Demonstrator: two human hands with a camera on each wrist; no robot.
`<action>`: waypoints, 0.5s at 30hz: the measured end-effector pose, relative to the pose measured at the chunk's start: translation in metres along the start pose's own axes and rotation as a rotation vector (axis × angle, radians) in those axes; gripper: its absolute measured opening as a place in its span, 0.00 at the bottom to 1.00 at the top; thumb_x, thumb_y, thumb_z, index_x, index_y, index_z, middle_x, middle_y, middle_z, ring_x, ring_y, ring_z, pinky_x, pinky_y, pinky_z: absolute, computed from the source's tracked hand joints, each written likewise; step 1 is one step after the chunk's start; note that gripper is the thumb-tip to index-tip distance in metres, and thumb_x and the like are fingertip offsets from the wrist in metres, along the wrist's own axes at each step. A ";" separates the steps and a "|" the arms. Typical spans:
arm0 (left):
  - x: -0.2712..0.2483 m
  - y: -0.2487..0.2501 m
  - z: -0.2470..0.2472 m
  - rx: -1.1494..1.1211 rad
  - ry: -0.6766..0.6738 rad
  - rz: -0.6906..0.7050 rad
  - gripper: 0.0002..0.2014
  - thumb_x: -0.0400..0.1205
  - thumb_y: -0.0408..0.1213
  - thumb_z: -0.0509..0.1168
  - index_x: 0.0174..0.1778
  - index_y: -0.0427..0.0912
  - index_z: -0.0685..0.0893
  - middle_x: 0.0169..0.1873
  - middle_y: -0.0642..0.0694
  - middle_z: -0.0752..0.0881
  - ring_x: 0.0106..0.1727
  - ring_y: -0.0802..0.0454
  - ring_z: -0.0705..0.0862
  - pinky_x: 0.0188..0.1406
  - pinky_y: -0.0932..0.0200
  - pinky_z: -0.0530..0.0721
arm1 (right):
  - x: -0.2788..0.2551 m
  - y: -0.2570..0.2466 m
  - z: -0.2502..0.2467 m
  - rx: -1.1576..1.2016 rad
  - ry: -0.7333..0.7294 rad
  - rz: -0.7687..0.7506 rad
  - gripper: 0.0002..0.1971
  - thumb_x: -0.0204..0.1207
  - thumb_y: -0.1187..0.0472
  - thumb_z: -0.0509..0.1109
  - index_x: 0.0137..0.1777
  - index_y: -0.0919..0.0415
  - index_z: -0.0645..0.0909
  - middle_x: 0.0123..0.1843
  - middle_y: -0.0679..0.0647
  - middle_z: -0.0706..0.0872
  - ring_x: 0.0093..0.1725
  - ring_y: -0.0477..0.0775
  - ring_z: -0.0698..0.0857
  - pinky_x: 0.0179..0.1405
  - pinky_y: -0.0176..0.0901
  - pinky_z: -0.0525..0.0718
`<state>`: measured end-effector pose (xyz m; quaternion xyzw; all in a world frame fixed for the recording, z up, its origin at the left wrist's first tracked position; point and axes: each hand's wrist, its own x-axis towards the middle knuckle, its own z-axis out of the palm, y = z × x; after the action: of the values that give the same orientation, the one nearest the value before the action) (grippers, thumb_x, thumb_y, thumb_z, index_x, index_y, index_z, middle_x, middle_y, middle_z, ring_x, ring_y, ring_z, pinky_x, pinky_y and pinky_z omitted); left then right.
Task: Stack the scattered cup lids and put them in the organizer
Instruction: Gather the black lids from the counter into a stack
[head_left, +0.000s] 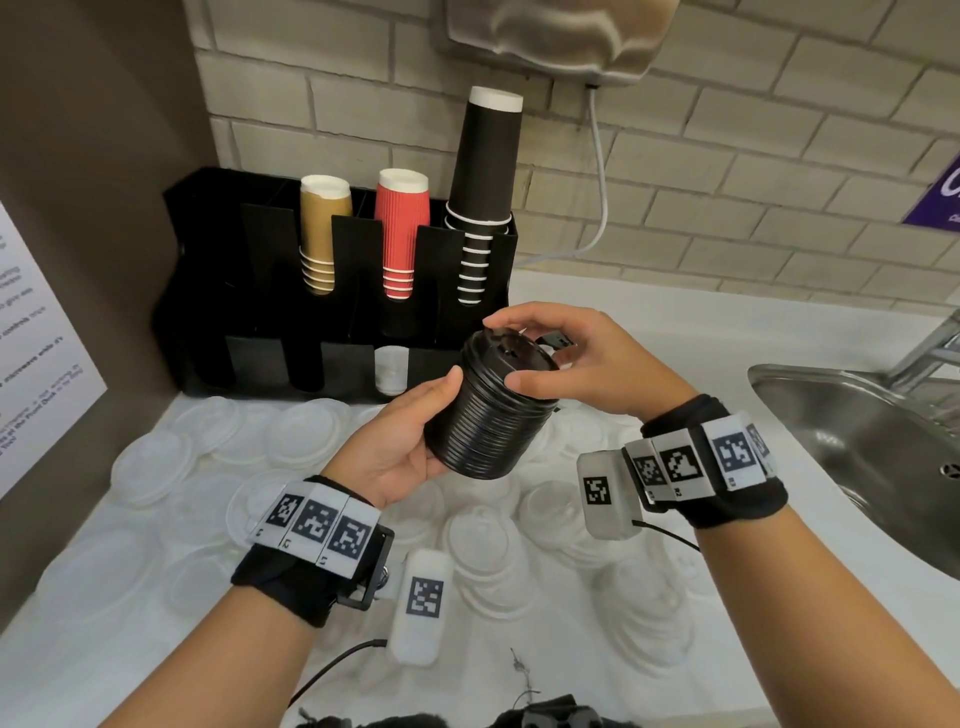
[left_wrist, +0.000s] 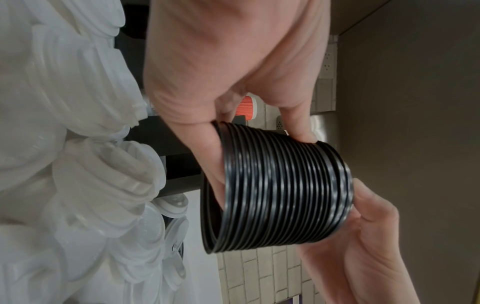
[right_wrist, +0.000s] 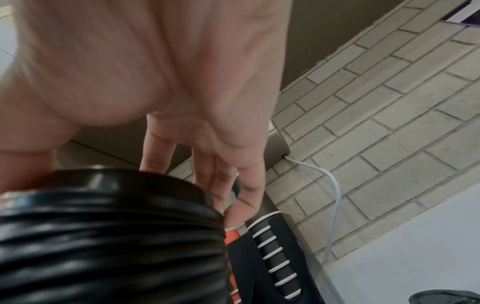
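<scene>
Dozens of black lids are nested into one ribbed stack that I hold in the air above the worktop, in front of the organizer. My left hand cups its lower side, fingers curled round it; my right hand pinches the top rim between thumb and fingertips. That colour looks gathered, though not yet slotted in. Still to do, I judge: the translucent white lids strewn over the worktop from its left edge toward the sink. They are thin, glossy, domed discs, likely slippery. One front compartment already holds some white lids.
</scene>
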<state>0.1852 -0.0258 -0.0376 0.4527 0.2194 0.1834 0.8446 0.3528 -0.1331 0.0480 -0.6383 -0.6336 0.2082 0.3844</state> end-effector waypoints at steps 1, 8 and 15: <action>-0.001 0.000 0.000 0.003 0.002 0.000 0.26 0.71 0.54 0.69 0.62 0.44 0.86 0.56 0.43 0.90 0.56 0.48 0.90 0.44 0.53 0.90 | 0.000 -0.001 0.000 -0.007 -0.003 -0.001 0.23 0.71 0.64 0.78 0.65 0.50 0.82 0.61 0.44 0.86 0.61 0.41 0.81 0.49 0.28 0.79; -0.005 0.006 -0.001 -0.014 0.001 -0.014 0.21 0.68 0.57 0.71 0.52 0.50 0.92 0.56 0.43 0.90 0.56 0.47 0.90 0.46 0.51 0.90 | 0.000 -0.002 0.003 0.022 -0.020 0.027 0.27 0.72 0.57 0.78 0.70 0.46 0.78 0.67 0.47 0.81 0.68 0.45 0.79 0.66 0.48 0.81; -0.007 0.012 0.004 0.116 0.042 0.064 0.41 0.57 0.60 0.76 0.65 0.45 0.83 0.55 0.45 0.91 0.55 0.48 0.90 0.46 0.49 0.89 | -0.002 -0.006 0.015 0.016 -0.045 -0.026 0.27 0.77 0.57 0.73 0.73 0.38 0.72 0.66 0.49 0.77 0.68 0.42 0.77 0.69 0.38 0.77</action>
<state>0.1796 -0.0259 -0.0239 0.5039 0.2329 0.2066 0.8057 0.3372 -0.1321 0.0424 -0.6220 -0.6487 0.2227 0.3778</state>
